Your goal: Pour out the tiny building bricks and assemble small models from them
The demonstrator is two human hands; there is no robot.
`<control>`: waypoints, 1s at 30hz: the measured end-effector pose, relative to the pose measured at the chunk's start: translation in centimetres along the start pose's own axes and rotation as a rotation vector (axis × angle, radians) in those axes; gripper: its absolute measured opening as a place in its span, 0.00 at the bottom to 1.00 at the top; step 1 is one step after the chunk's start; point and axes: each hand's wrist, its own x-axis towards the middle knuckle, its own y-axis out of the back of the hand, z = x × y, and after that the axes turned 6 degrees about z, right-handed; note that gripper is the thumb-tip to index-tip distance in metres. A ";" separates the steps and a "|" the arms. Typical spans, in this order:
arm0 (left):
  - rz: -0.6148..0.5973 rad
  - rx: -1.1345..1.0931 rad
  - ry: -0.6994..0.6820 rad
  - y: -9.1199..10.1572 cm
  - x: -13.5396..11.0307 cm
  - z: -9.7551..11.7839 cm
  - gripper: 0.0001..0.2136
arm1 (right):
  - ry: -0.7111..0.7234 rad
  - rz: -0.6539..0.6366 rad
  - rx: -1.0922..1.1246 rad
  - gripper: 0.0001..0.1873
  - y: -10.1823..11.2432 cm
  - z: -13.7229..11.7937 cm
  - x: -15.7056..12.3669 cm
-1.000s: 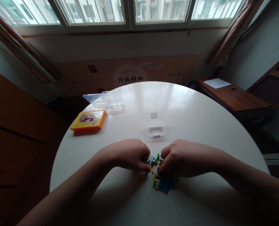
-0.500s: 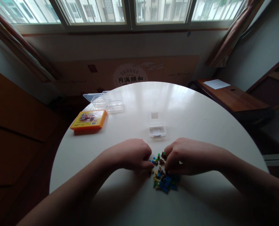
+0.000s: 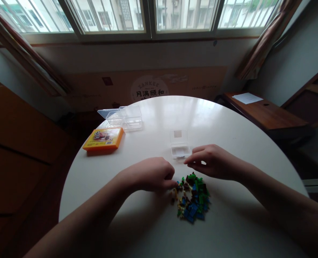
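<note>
A pile of small building bricks (image 3: 193, 208) in blue, green, brown and yellow lies on the white round table (image 3: 245, 200). At the pile's left edge is my left hand (image 3: 155, 174), its fingers curled and closed; what they hold, if anything, is hidden. My right hand (image 3: 212, 160) hovers above the pile's far side, beside the front right corner of a small clear plastic box (image 3: 181, 152) with its lid tipped back. Thumb and fingertips of that hand come together in a pinch, and anything between them is too small to make out.
An orange and yellow box (image 3: 104, 139) sits at the table's left edge. Behind it stands a larger clear divided case (image 3: 132, 122) with a raised lid. Off to the right, a wooden desk (image 3: 279, 113) carries a white sheet of paper (image 3: 247, 98).
My right hand has risen from the bricks and moved away toward the small clear box, uncovering the green bricks. My left hand has stayed at the pile's left edge.
</note>
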 end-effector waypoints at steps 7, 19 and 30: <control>0.001 0.045 0.002 -0.1 -0.1 0.9 0.10 | -0.006 0.066 0.017 0.08 -0.3 0.3 0.1; -0.051 -0.115 0.019 0.0 0.1 -0.7 0.07 | -0.083 0.063 -0.026 0.09 -0.6 1.3 0.2; 0.054 -0.090 0.087 0.7 -0.2 -2.1 0.05 | -0.139 0.111 -0.034 0.09 -0.8 1.5 0.3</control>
